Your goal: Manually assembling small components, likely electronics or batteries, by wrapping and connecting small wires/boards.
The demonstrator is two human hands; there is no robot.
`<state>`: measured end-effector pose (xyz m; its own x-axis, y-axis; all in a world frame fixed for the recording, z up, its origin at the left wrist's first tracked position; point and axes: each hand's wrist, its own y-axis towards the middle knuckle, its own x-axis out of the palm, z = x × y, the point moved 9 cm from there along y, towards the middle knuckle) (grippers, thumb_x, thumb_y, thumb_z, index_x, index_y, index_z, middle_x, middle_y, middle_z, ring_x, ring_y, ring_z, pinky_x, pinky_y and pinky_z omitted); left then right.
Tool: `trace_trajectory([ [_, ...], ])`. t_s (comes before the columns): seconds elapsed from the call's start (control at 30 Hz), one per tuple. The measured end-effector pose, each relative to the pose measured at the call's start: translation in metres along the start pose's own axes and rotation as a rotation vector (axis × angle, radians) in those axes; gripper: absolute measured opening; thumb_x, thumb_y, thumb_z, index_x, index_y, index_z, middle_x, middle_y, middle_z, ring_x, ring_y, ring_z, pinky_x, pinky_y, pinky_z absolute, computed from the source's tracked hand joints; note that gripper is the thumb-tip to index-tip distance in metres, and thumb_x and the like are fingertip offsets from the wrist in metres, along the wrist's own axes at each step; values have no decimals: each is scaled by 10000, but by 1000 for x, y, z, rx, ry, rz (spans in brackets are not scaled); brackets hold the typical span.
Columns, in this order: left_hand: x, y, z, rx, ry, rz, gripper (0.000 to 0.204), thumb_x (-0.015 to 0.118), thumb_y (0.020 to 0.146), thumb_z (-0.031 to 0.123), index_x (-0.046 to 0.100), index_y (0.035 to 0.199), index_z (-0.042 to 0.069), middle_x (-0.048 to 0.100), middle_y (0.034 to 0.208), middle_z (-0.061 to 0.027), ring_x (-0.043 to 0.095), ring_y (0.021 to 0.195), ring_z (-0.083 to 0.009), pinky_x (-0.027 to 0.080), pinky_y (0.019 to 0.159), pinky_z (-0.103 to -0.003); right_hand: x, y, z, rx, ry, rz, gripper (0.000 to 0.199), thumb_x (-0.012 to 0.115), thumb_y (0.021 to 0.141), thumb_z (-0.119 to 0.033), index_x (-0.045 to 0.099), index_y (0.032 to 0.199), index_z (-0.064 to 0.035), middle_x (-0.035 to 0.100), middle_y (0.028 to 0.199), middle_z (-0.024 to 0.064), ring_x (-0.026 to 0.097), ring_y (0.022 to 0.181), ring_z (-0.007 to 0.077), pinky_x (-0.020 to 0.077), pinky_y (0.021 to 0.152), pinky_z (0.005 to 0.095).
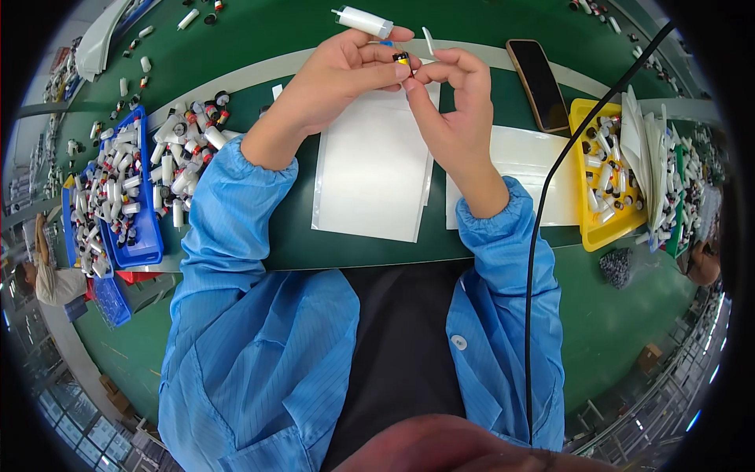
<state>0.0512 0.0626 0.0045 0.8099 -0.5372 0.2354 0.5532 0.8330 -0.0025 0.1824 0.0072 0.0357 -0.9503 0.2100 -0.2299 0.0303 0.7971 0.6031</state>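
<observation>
Currently, assembly is sitting at an early stage: the left hand [346, 79] is pinching a white tube [363, 21] and the right hand [452, 102] is closing its fingertips on a small yellow-black cap [402, 58], not yet seated, near the green workbench's [259, 31] far edge. Both wrists are bending inward, meeting above the clear plastic sheets [370, 173]; many loose tubes are waiting in the blue tray [145, 244] at the left edge.

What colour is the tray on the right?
Yellow; the tray shows in the head view, right of the hands.
</observation>
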Motion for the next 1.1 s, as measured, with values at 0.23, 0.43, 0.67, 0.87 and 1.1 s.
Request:
trace_trajectory([
  [0.23, 2, 0, 11, 97, 87, -16, 345, 615, 950, 29, 534, 1281, -27, 667, 1176, -136, 651, 1083, -178, 525, 976, -304, -11, 8, 1, -56, 134, 24, 304, 726, 846, -12, 564, 1102, -6, 679, 866, 76, 643, 843, 154, 501, 809, 288],
  [0.43, 9, -1, 9, 78, 214, -79, 321, 590, 954, 11, 547, 1270, -25, 656, 1181, -110, 637, 1106, -167, 516, 984, -295, -8, 3, 33, 440, 698, -52, 125, 677, 907, -23, 643, 1016, 27, 678, 842, 74, 616, 709, 110, 490, 689, 234],
  [0.67, 10, -1, 4, 98, 343, -122, 293, 586, 941, -23, 583, 1233, -41, 656, 1144, -80, 627, 1082, -124, 514, 933, -256, -3, 2, 34, 530, 537, -167, 117, 710, 893, -55, 669, 979, 14, 683, 821, 55, 611, 705, 80, 456, 631, 187],
  [0.87, 18, -3, 8, 72, 348, -99, 279, 613, 925, -18, 618, 1204, -35, 671, 1096, -72, 636, 1030, -111, 518, 903, -246, -3, 0, 34, 500, 426, -142, 117, 713, 891, -50, 669, 979, 14, 699, 855, 59, 643, 747, 66, 478, 635, 180],
  [1.1, 19, -7, 17, 81, 405, -51, 304, 685, 920, 71, 660, 1214, -3, 696, 1083, -78, 659, 1006, -129, 534, 890, -259, -6, 3, 25, 436, 392, -137, 128, 713, 888, -50, 658, 989, 7, 688, 895, 48, 660, 769, 79, 485, 627, 195],
])
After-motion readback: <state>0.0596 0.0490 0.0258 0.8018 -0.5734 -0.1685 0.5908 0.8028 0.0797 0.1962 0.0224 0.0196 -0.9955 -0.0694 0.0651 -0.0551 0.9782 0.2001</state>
